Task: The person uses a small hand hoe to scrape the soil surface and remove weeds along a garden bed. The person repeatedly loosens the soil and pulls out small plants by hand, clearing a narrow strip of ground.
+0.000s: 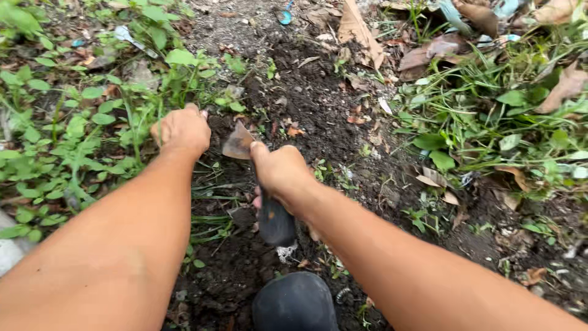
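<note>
Two bare hands work over dark soil [318, 104]. Both forearms run off the bottom edge; nothing above the elbows shows.

Right hand [283, 173]: fist wrapped tight round the dark handle of a trowel [240, 144]. Fingers curl under and are out of sight; only knuckles and thumb side show. The handle's middle is covered by the fist; its butt sticks out below the hand, toward the viewer, with a scrap of whitish fibre at its end.

Trowel blade: rusty brown, only a small wedge of it visible above the fist. Whether the tip is in the soil is hard to make out. Long axis runs from the butt, low and near, up and slightly left to the blade, so the tool points away from the person, toward the weeds. It sits mid-frame, between the two hands, over bare earth.

Left hand [182, 130]: closed, knuckles up, at the edge of the weeds [73, 122]. Fingers buried among the stems; it seems to clutch them, but what it pinches I cannot tell.

Dark rounded shape [295, 301] at the bottom edge, cut off, possibly a shoe toe. Dry leaves [361, 30] and grass [490, 116] on the right.
</note>
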